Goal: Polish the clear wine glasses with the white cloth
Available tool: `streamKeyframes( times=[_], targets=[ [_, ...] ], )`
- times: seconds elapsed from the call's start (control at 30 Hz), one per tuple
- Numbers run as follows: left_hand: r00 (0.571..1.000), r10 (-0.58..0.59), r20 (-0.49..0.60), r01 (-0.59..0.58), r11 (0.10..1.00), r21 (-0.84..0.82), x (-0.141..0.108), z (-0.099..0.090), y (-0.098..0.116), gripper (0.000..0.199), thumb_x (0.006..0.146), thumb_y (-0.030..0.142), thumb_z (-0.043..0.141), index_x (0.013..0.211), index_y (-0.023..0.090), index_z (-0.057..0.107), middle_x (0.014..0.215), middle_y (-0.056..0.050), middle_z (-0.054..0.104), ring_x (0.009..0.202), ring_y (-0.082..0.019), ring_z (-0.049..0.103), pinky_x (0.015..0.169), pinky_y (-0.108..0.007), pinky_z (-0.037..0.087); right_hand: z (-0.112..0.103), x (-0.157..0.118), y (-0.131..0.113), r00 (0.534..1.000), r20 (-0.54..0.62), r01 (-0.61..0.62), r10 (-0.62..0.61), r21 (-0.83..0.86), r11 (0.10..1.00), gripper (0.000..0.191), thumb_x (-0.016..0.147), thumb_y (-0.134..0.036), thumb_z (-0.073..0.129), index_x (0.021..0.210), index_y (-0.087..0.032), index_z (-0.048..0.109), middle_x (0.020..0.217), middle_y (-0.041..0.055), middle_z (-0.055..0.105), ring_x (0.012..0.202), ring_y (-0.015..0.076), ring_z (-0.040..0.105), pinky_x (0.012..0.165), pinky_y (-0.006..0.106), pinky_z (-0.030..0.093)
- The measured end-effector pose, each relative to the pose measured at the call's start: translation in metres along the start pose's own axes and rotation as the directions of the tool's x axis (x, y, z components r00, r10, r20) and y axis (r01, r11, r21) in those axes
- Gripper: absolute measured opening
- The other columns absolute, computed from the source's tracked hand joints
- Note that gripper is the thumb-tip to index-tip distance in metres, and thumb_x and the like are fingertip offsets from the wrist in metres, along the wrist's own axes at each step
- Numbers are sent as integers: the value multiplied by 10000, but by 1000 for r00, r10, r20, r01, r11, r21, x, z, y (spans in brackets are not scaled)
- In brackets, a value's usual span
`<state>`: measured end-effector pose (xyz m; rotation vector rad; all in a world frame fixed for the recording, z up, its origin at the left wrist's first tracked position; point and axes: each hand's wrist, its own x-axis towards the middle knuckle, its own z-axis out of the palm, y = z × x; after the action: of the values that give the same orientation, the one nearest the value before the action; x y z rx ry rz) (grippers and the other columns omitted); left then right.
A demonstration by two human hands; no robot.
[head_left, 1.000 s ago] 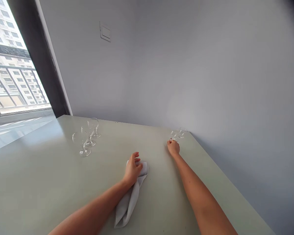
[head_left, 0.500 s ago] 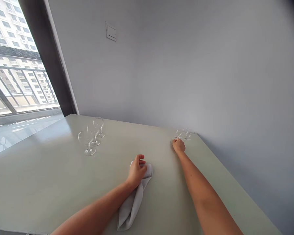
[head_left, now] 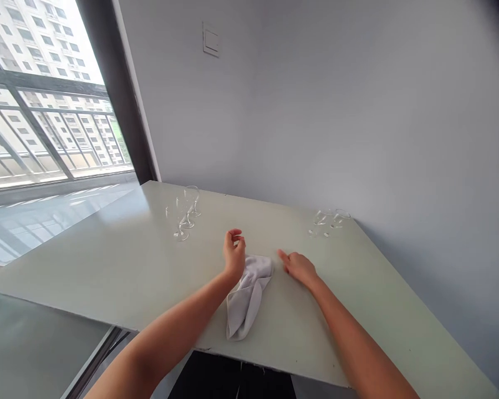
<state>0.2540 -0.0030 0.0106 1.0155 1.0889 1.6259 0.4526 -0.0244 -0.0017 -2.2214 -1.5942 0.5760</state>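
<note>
Glasses (head_left: 187, 224) beyond cloth (head_left: 249, 299), wall (head_left: 357, 127) behind

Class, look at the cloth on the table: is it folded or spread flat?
Loosely folded: the cloth lies in a narrow, uneven bundle on the table, its layers overlapping with creases.

So it's a pale greenish-grey tabletop (head_left: 108, 260) with a smooth, slightly shiny finish, a bit brighter toward the far left corner. The near edge looks kinda rough, and there are a few dark specks (head_left: 333, 366) near it. A light grey cloth (head_left: 254, 280), loosely folded and rumpled, lies flat around the middle toward the front. Three clear stemmed glasses (head_left: 187, 219) stand upright in a row on the left. More clear glassware (head_left: 322, 217) sits near the far right corner, can't tell how many pieces.
</note>
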Motion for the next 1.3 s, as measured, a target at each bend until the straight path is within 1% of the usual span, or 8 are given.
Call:
streamKeyframes(
  times=[0.2,0.33,0.43,0.6,0.73,0.9,1.03,1.3],
  targets=[
    [962,75,-263,-88,995,-38,12,-40,31,198,714,180,475,903,235,453,889,4,478,795,-101,493,698,-229,413,25,-29,-42,963,159,215,-216,18,976,479,618,-557,620,356,-222,399,437,36,467,539,199,512,544,323,343],
    [846,112,-522,-30,986,163,33,-96,31,336,710,210,516,1024,252,404,1071,-33,448,966,-139,478,772,-263,400,32,-27,-51,949,184,268,-255,-50,962,311,645,-419,611,467,-195,489,530,19,540,572,170,524,531,276,323],
    [861,88,-501,83,947,310,59,-132,27,537,686,249,585,1162,247,336,1245,-88,372,1119,-202,412,844,-311,379,36,-25,-50,946,127,262,-299,244,934,298,691,-426,555,533,-181,493,543,-10,533,556,141,499,520,254,325],
    [937,51,-345,90,921,379,94,-152,22,740,632,280,677,1253,216,279,1164,-102,483,1093,-237,452,858,-341,367,34,-30,-45,958,216,-122,-187,900,419,319,575,-397,702,746,-188,532,606,-33,583,563,143,535,545,272,427],
    [958,94,-270,19,921,389,106,-150,20,667,664,259,650,1234,188,311,966,-54,561,900,-166,527,792,-296,389,33,-32,-40,965,262,-258,-12,959,120,450,447,-258,796,826,-198,561,669,-8,636,578,166,574,558,308,484],
    [969,151,-197,-61,914,400,97,-133,19,478,722,259,575,1152,189,378,855,-9,526,725,-104,511,685,-245,403,33,-26,-37,960,280,-281,16,959,45,343,462,-304,773,701,-173,565,573,-9,602,547,174,577,517,300,483],
    [953,290,82,-284,769,573,72,-95,14,485,739,241,541,1184,206,350,852,0,524,670,-98,492,670,-255,404,24,-29,-43,992,59,-63,111,998,27,355,482,-323,755,722,-188,531,567,-51,570,540,141,558,509,256,459],
    [646,342,683,-763,250,596,25,-27,-3,610,746,487,553,1226,168,354,937,-63,554,869,-201,528,825,-353,356,12,-51,-53,932,-361,356,-18,907,225,281,713,-387,615,908,-206,526,756,-34,548,654,102,509,589,219,423]
  ],
)
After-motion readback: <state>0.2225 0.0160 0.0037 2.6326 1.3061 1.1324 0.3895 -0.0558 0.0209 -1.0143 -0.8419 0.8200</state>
